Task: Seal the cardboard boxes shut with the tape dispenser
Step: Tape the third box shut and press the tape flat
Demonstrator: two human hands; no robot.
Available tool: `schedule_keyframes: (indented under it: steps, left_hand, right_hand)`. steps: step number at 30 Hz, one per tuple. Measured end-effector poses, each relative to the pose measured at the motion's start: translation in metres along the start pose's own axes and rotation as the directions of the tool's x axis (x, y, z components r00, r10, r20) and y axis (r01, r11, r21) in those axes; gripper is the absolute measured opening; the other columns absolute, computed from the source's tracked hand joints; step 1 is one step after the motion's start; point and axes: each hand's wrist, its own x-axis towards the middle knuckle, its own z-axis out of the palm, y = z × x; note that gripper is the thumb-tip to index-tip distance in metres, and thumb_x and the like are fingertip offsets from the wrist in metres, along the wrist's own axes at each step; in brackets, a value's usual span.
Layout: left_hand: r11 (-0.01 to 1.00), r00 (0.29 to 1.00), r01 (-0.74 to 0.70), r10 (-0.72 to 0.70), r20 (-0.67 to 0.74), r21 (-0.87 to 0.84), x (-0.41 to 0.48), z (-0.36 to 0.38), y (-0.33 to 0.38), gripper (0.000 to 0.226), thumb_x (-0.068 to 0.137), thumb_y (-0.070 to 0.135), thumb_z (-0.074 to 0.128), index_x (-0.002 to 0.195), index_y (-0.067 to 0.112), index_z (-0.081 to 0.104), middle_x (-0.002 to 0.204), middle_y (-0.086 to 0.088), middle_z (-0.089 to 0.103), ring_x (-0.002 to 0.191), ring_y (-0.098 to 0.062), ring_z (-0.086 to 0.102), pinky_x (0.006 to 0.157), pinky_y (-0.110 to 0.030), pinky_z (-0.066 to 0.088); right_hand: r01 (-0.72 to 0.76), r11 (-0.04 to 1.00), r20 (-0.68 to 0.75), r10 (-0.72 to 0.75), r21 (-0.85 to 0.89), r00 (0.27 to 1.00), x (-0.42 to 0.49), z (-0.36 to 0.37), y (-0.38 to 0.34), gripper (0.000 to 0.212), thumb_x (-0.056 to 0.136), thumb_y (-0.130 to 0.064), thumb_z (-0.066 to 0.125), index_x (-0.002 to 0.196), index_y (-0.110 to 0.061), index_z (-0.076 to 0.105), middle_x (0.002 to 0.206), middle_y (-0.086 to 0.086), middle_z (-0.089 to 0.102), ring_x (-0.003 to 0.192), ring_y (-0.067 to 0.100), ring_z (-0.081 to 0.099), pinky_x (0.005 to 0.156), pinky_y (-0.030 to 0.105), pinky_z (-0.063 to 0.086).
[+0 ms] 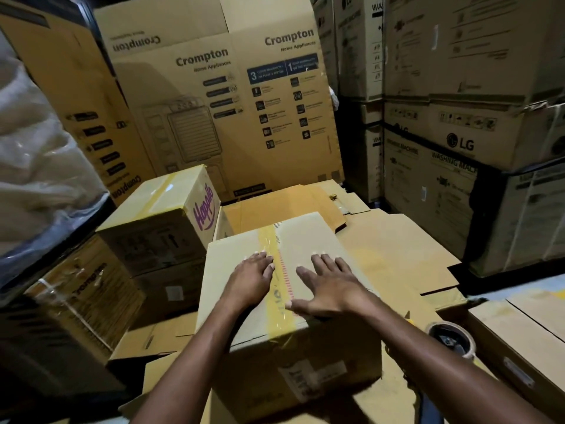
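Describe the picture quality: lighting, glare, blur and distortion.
Head view: dim light, brightest on the taped brown cardboard box under the flat left hand and right hand; head view: glare streaks on its glossy yellow tape strip and the clear plastic wrap at left; head view: wide-angle bending tilts the stacked brown LG cartons at right.
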Motion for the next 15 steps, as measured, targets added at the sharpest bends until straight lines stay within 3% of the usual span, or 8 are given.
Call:
schedule_keyframes:
  steps: [3, 7, 10, 13, 15]
  left_hand:
    - [0.999, 0.997, 0.034, -0.034, 0.065, -0.006, -0.026, 0.001, 0.016, 0.052, 0.111, 0.041, 0.034, 0.159, 0.021, 0.037, 0.169, 0.000, 0.023, 0.157, -0.016, 0.015, 0.129, -0.039, 0.009]
    - [0.998, 0.994, 0.060, -0.061, 0.092, 0.015, -0.067, 0.008, 0.038, 0.057, 0.112, 0.044, 0.027, 0.164, 0.021, 0.023, 0.172, 0.004, 0.011, 0.158, -0.010, 0.004, 0.129, -0.036, 0.000]
    - [0.996, 0.998, 0.067, -0.068, 0.015, 0.054, -0.095, 0.015, 0.057, 0.056, 0.112, 0.045, 0.026, 0.163, 0.021, 0.025, 0.171, 0.005, 0.015, 0.157, -0.009, 0.008, 0.127, -0.032, 0.001]
    - [0.993, 0.989, 0.077, -0.065, -0.132, 0.088, -0.112, 0.027, 0.070, 0.055, 0.112, 0.046, 0.025, 0.159, 0.021, 0.035, 0.168, 0.002, 0.027, 0.156, -0.010, 0.018, 0.127, -0.033, 0.011]
    - [0.992, 0.973, 0.084, -0.060, -0.223, 0.099, -0.121, 0.038, 0.076, 0.057, 0.111, 0.050, 0.021, 0.156, 0.022, 0.043, 0.164, 0.001, 0.036, 0.154, -0.013, 0.027, 0.126, -0.039, 0.019]
  right_hand:
    - [0.056, 0.998, -0.061, -0.056, 0.007, 0.997, -0.029, 0.002, 0.015, 0.098, 0.084, -0.093, 0.024, 0.163, -0.034, 0.020, 0.173, 0.010, 0.002, 0.160, 0.026, -0.002, 0.127, 0.050, 0.000]
    - [0.037, 0.999, -0.335, -0.022, 0.039, 0.942, -0.057, 0.021, 0.035, 0.081, 0.093, -0.083, 0.019, 0.154, -0.033, 0.038, 0.168, 0.006, 0.026, 0.156, 0.022, 0.016, 0.125, 0.046, 0.013]
    - [0.071, 0.967, -0.500, 0.063, 0.244, 0.864, -0.079, 0.048, 0.053, 0.073, 0.097, -0.075, 0.021, 0.150, -0.031, 0.044, 0.164, 0.005, 0.031, 0.152, 0.021, 0.024, 0.118, 0.045, 0.028]
    - [0.169, 0.849, -0.527, 0.143, 0.500, 0.838, -0.095, 0.079, 0.075, 0.057, 0.102, -0.066, 0.037, 0.152, -0.040, 0.041, 0.162, 0.001, 0.036, 0.149, 0.018, 0.033, 0.117, 0.047, 0.035]
    - [0.239, 0.774, -0.584, 0.199, 0.586, 0.787, -0.107, 0.097, 0.087, 0.053, 0.102, -0.048, 0.058, 0.152, -0.036, 0.046, 0.156, 0.001, 0.047, 0.143, 0.017, 0.044, 0.113, 0.042, 0.042]
